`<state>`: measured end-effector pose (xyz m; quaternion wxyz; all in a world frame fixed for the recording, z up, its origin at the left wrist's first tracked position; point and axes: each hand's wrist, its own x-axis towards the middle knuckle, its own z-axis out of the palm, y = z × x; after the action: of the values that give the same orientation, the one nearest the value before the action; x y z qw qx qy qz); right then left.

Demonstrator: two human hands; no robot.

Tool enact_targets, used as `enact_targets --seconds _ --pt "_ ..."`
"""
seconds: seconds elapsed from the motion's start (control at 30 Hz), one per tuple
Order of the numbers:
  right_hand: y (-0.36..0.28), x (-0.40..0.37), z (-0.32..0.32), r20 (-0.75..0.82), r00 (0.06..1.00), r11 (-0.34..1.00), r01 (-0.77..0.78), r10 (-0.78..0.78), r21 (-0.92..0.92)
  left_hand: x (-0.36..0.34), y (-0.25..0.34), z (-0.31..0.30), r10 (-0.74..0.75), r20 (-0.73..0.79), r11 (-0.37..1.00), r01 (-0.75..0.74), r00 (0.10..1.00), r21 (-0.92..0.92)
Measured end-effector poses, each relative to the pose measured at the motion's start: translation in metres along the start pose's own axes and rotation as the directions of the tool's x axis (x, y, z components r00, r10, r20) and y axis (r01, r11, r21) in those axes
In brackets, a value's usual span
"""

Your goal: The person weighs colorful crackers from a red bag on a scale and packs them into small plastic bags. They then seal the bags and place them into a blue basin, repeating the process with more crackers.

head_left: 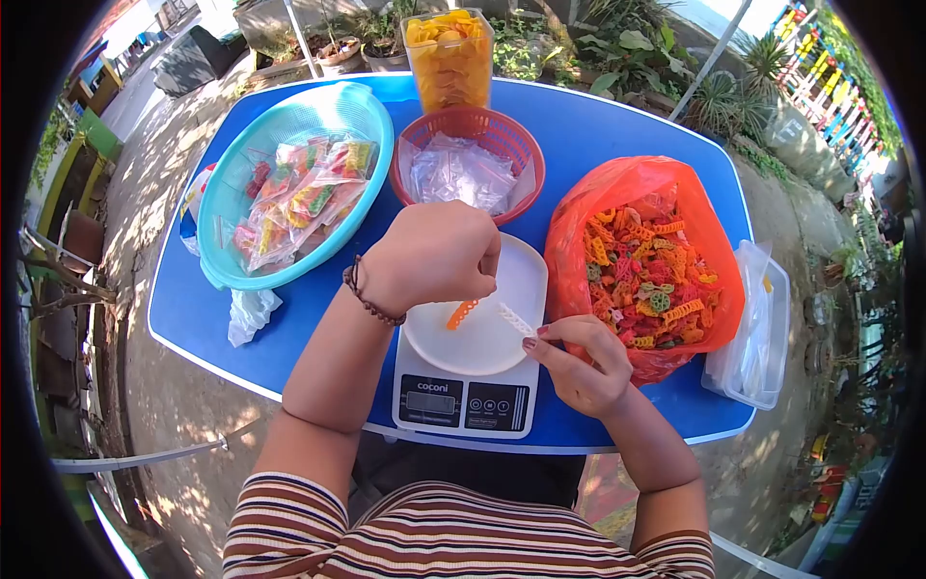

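My left hand (439, 253), a beaded bracelet at its wrist, hangs over the white plate (463, 355) of a kitchen scale (449, 405). Its fingers are pinched together; I cannot tell what is between them. Just beneath them an orange ladder-shaped snack piece (461, 315) overlaps the plate. My right hand (590, 367) pinches one end of a white ladder-shaped snack piece (516, 319) at the plate's right edge, its other end close to the left fingertips. Beside this hand, a red plastic bag (569, 227) holds many colourful snack pieces (656, 275).
On the blue table (318, 343), a turquoise basket (220, 256) holds filled small packets. A red basket (528, 154) with clear bags stands behind the scale, before a tub of yellow chips (449, 63). A plastic container (767, 357) is at right, crumpled plastic (253, 316) at left.
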<state>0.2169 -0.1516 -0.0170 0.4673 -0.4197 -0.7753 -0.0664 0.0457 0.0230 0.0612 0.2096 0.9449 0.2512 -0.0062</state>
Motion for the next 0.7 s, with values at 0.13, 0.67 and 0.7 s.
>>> enact_targets --seconds 0.13,0.67,0.7 --pt "0.003 -0.002 0.006 0.026 0.999 1.000 0.022 -0.022 -0.006 0.000 -0.002 -0.002 -0.014 0.016 0.999 0.014 1.000 0.043" --pt "0.025 0.002 -0.032 -0.116 0.986 0.961 -0.146 0.121 -0.233 0.012 0.028 0.014 0.284 -0.183 0.925 -0.319 0.941 -0.207" --pt "0.031 0.000 -0.037 -0.107 0.971 0.932 -0.237 0.215 -0.274 0.014 0.032 0.021 0.328 -0.213 0.911 -0.368 0.920 -0.188"
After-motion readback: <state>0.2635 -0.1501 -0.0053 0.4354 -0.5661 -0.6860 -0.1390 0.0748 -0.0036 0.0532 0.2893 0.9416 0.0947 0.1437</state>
